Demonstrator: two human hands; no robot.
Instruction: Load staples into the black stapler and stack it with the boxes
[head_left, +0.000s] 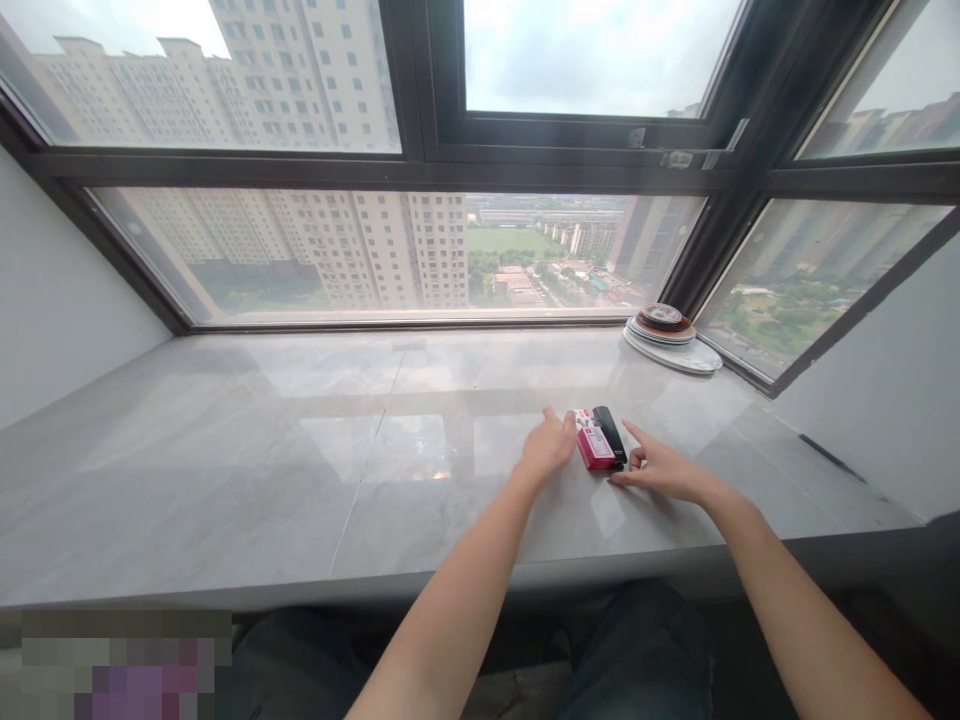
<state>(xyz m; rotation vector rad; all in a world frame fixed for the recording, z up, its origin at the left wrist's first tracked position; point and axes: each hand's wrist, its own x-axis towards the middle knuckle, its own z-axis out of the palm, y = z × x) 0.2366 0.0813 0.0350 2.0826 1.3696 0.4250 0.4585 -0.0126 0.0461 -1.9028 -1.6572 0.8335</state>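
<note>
Grey, glossy ledge [225,500] runs along the near side, and the right hand [664,468] spreads thumb and forefinger apart, just right of the black stapler [610,436]! The left hand [549,443] meets the red-and-white box [595,447]; whether it grips, can't tell. Box and stapler lie together; far right, stacked plates [664,338]; windows [540,250] beyond.

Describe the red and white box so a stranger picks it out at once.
Below the dark window frame lies a glossy pale ledge; right of its middle, look between the left hand and the right hand. The red and white box sits there, its bright, printed surface setting it apart from the plain black object along its right side.
</note>
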